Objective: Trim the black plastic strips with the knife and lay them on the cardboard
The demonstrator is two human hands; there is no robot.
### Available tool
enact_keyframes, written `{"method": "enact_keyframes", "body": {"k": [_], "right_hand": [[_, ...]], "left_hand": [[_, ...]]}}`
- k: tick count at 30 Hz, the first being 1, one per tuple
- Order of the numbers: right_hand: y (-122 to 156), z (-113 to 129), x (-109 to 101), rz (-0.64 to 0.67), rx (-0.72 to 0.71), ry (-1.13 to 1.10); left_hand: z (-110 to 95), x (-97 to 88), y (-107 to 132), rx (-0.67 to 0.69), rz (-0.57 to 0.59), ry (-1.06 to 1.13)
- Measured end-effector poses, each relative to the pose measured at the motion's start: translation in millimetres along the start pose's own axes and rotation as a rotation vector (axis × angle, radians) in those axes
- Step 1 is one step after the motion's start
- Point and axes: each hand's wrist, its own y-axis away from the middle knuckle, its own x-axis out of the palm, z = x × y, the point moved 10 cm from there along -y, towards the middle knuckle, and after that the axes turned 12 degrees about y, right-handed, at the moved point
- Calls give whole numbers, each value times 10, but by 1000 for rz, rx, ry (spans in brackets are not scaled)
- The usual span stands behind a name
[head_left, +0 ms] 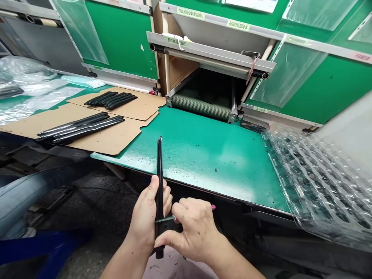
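Observation:
My left hand (147,211) is closed around a long, glossy black plastic strip (159,162), which stands nearly upright in front of the bench edge. My right hand (196,228) is closed on a thin-bladed knife (165,219). Its blade lies across the strip below my left fingers, and a pink end sticks out behind the knuckles. The right thumb presses on the strip's lower part; most of the knife's handle is hidden in the fist.
Long black strips (81,127) and shorter black pieces (112,100) lie on cardboard (124,135) at left. Dark shavings dot the green bench top (215,155). A conveyor belt (203,105) ends at the back. Clear plastic trays (319,182) are at right; a person's leg (29,197) is at left.

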Motion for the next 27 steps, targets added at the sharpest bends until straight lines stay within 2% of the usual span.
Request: {"method": "enact_keyframes", "body": {"k": [3, 7, 9, 14, 17, 22, 27], "right_hand": [[19, -2, 48, 38, 33, -86], [-10, -292, -9, -2, 297, -198], [-11, -430, -58, -25, 386, -206], [70, -392, -32, -6, 313, -401], [195, -357, -10, -66, 331, -501], [252, -329, -70, -187, 307, -402], [90, -394, -212, -301, 297, -331]], "left_hand": [[18, -11, -24, -3, -1, 13], [16, -15, -4, 17, -1, -25], [-4, -8, 7, 28, 4, -37], [-85, -78, -43, 51, -41, -30], [-73, -118, -84, 38, -57, -20], [-17, -97, -79, 17, -39, -12], [17, -105, -7, 17, -64, -88]]}}
